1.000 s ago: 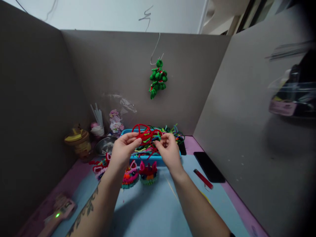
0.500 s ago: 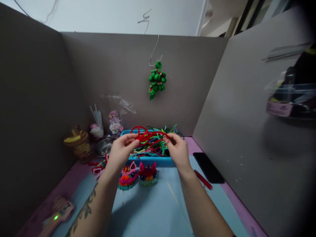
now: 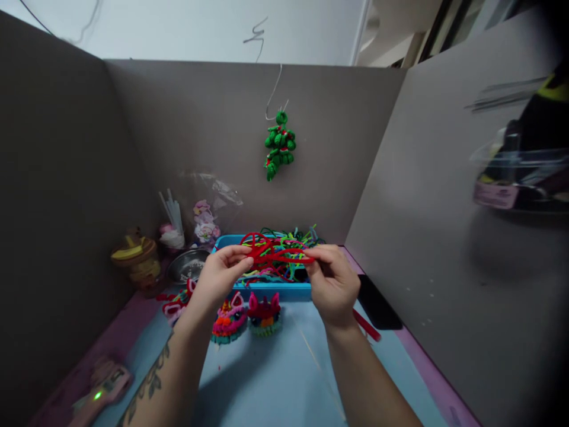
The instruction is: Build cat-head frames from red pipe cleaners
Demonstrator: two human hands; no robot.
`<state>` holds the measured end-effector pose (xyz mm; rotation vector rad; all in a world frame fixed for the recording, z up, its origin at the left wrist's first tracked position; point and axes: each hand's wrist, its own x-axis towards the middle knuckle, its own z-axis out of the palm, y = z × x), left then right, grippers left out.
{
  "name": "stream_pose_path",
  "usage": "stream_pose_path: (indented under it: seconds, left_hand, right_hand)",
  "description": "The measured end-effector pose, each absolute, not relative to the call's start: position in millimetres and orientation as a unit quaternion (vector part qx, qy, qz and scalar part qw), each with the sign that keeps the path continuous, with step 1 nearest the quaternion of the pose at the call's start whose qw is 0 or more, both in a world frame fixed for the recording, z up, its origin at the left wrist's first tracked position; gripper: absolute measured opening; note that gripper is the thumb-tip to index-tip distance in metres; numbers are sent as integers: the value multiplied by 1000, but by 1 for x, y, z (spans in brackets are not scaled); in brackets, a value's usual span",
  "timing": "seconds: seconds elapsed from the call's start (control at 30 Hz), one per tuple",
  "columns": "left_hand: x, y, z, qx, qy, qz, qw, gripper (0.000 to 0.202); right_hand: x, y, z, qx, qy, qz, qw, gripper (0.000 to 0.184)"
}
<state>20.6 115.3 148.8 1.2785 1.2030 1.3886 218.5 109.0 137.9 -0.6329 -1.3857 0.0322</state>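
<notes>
Item: red fuzzy pipe-cleaner loop piece (image 3: 272, 252), raised just above the blue plastic tray (image 3: 271, 290) of mixed pipe cleaners. Your left hand (image 3: 217, 279) pinches its wheel-shaped end and your right hand (image 3: 333, 284) pinches the far loop. Both are clamped, likely to hold it stretched flat for shaping.

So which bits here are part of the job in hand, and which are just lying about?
In hand: left hand, right hand, red pipe-cleaner shape, blue tray of pipe cleaners.
Lying about: finished fuzzy pieces, phone, red stick, metal bowl, pink tool, green hanging ornament.
</notes>
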Motion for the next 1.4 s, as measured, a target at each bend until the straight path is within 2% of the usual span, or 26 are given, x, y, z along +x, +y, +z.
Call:
stream_pose_path:
  seconds: [0.23, 0.33, 0.5, 0.6, 0.77, 0.97, 1.07, 1.23, 1.4]
  left_hand:
    - [18, 115, 149, 538, 473, 528, 456, 27]
    - [18, 114, 150, 553, 465, 518, 457, 25]
    - [16, 113, 152, 576, 453, 503, 458, 22]
    - [17, 112, 153, 582, 444, 498, 465, 22]
    - [21, 109, 155, 576, 435, 493, 486, 24]
    - [17, 109, 156, 582, 448, 496, 463, 24]
    - [16, 108, 157, 612, 460, 454, 456, 22]
    - [18, 104, 158, 673, 475, 376, 424, 20]
    - [20, 103, 159, 687, 470, 424, 357, 18]
  right_hand:
    - [220, 113, 136, -291, -618, 50, 729, 9]
    - [220, 120, 134, -306, -622, 143, 707, 6]
    - [220, 133, 131, -324, -547, 350, 688, 17]
    - [218, 134, 131, -339, -531, 424, 650, 20]
    - [210, 132, 132, -354, -542, 450, 615, 20]
    - [216, 132, 130, -362, -526, 357, 681, 15]
    - [221, 133, 130, -362, -538, 320, 691, 9]
    - [221, 138, 128, -342, -546, 354, 678, 7]
    - [213, 137, 127, -336, -571, 383, 644, 11]
